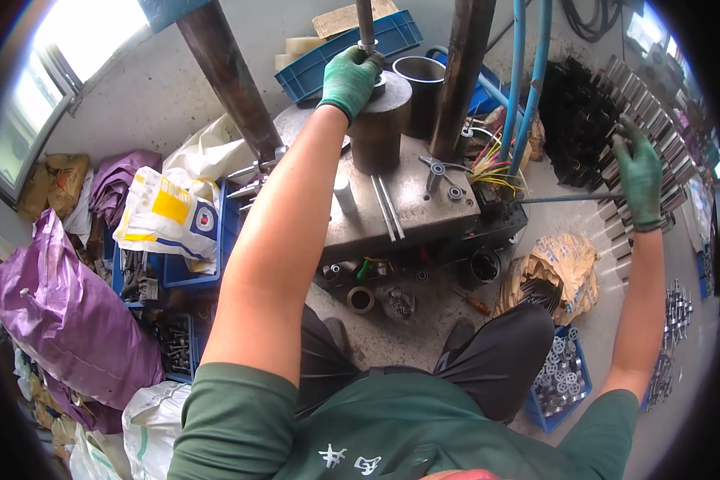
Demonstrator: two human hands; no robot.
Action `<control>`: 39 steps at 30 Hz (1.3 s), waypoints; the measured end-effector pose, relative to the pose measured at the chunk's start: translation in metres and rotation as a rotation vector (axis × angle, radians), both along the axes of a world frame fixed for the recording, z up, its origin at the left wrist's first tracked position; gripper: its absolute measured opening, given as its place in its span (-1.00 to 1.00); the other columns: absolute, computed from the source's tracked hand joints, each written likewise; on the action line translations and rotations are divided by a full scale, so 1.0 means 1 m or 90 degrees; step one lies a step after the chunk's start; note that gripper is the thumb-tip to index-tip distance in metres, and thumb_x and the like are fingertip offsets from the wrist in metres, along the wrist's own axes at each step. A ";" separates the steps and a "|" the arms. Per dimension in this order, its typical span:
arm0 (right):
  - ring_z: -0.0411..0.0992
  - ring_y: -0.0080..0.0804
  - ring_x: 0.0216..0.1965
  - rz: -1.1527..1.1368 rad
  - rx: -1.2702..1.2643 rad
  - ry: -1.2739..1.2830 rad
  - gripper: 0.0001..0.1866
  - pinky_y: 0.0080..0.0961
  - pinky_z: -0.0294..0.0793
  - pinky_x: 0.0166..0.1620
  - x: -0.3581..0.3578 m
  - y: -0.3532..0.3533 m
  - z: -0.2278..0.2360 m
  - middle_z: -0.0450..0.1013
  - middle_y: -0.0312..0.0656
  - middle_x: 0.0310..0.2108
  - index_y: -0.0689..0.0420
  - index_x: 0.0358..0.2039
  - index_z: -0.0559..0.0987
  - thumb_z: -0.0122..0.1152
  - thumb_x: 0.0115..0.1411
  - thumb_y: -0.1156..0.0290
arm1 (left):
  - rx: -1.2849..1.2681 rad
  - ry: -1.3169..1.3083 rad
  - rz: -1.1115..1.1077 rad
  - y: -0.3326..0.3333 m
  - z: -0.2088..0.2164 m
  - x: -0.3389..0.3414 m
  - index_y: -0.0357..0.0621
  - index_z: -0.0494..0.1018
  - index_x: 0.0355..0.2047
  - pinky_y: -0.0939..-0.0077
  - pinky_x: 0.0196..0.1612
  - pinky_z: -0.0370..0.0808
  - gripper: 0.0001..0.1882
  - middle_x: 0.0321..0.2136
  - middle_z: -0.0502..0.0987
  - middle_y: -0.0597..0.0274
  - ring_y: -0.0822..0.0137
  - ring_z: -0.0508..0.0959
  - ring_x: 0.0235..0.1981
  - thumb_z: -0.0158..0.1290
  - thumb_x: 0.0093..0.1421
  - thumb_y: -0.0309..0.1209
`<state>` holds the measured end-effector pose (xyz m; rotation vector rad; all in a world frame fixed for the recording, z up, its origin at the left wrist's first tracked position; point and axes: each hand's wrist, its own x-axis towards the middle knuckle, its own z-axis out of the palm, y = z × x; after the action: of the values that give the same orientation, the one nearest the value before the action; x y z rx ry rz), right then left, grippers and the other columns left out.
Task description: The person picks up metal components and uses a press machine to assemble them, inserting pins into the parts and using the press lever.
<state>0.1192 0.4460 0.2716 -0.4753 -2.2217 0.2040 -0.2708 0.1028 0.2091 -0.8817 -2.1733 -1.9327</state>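
Two hands, well apart. Left hand (pixel 349 82): fingers curled narrow near lower end of vertical rod (pixel 366 20); firm grip or not, cannot tell. Metal ring (pixel 381 82) close beside palm, atop round steel block (pixel 396 100). Right hand (pixel 642 174): fingers loosely spread, near end of long lever (pixel 568 198); contact unclear. Pinch risk: rod dropping onto left fingers, perhaps from bumped lever, if linked. Slim bars (pixel 383 206) loose on steel table (pixel 424 220); stray sweep might scatter them.

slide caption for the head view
Gloved left hand at a thick metal cylinder under an upright shaft; gloved right hand at a thin rod.
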 end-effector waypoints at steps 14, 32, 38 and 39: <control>0.61 0.09 -0.28 0.122 -0.099 -0.561 -0.84 -0.09 0.61 -0.13 0.162 -0.139 -0.102 0.63 0.02 -0.34 0.16 -0.39 0.71 0.28 0.09 0.36 | -0.007 0.016 0.009 -0.002 0.000 0.008 -0.22 0.67 -0.09 0.46 -0.17 0.57 -0.76 -0.34 0.72 0.18 0.42 0.63 -0.36 0.24 0.36 -0.32; 0.59 0.10 -0.31 0.118 -0.148 -0.462 -0.85 -0.11 0.59 -0.19 0.158 -0.136 -0.092 0.59 0.05 -0.38 0.21 -0.41 0.68 0.34 0.11 0.37 | 0.039 -0.014 -0.057 -0.011 0.004 0.000 -0.26 0.59 -0.01 0.52 -0.17 0.52 -0.59 -0.34 0.64 0.24 0.46 0.57 -0.35 0.18 0.39 -0.15; 0.59 0.09 -0.33 0.140 -0.060 -0.476 -0.85 -0.10 0.58 -0.21 0.167 -0.128 -0.104 0.59 0.03 -0.40 0.20 -0.45 0.66 0.34 0.11 0.38 | 0.059 -0.039 -0.083 -0.011 0.005 0.002 -0.31 0.58 0.02 0.49 -0.14 0.52 -0.60 -0.35 0.63 0.21 0.42 0.57 -0.35 0.13 0.37 -0.22; 0.58 0.09 -0.33 0.147 -0.058 -0.478 -0.86 -0.09 0.58 -0.21 0.166 -0.128 -0.104 0.59 0.03 -0.40 0.20 -0.45 0.66 0.34 0.11 0.38 | 0.057 -0.041 -0.083 -0.012 0.005 0.003 -0.31 0.58 0.02 0.48 -0.13 0.52 -0.60 -0.35 0.63 0.21 0.41 0.57 -0.35 0.13 0.37 -0.22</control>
<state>0.2853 0.3177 0.1678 -0.3772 -3.0177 0.2818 -0.2678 0.0910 0.2142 -0.9818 -2.0920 -2.1289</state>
